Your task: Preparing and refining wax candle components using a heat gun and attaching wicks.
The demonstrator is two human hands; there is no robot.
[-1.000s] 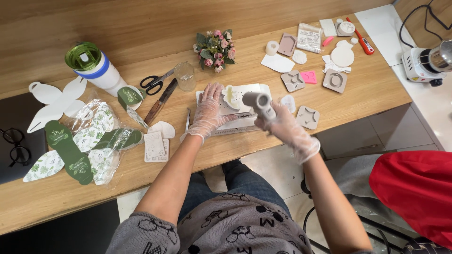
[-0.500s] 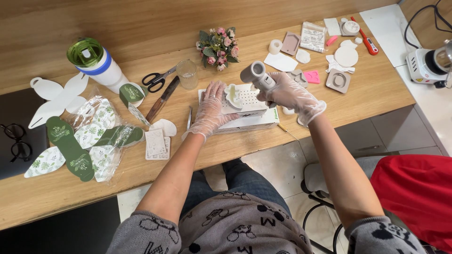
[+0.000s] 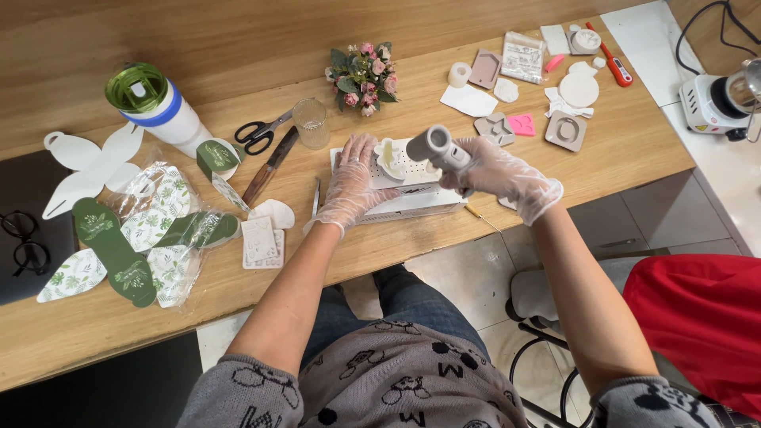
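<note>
A: What is each hand doing?

B: The left hand (image 3: 351,184), in a thin clear glove, lies flat and spread on the left part of the white perforated tray (image 3: 412,162), fingers open, gripping nothing. I would judge it is pressing down to keep the tray from sliding. The right hand (image 3: 498,171), gloved too, is closed round a grey tube-shaped tool (image 3: 441,148), its round end tilted up and towards the left, over the right part of the tray.

A: And what lies on the tray?

B: A small pale cast piece (image 3: 390,157), flower-like, sits on the tray just beside the left fingertips and close to the tool's end. The tray itself rests on a white box (image 3: 412,204), which lifts it above the wooden table (image 3: 634,150).

A: What else is near the tray?

B: Just left of the tray lies a thin metal pick (image 3: 315,198), and beyond that a knife (image 3: 270,167) and black scissors (image 3: 264,132). Behind the tray stand a clear cup (image 3: 311,124) and a small bunch of pink flowers (image 3: 361,77). To the right of the tray, grey moulds (image 3: 565,130) and white cast shapes are spread out, probably kept within reach. Far left of the tray are green leaf-printed paper cut-outs (image 3: 119,254) and a bottle with a green lid (image 3: 154,105).

A: Anyone else?

B: Only a red garment (image 3: 697,325), low and to the right of the tray; whose it is I cannot tell.
</note>
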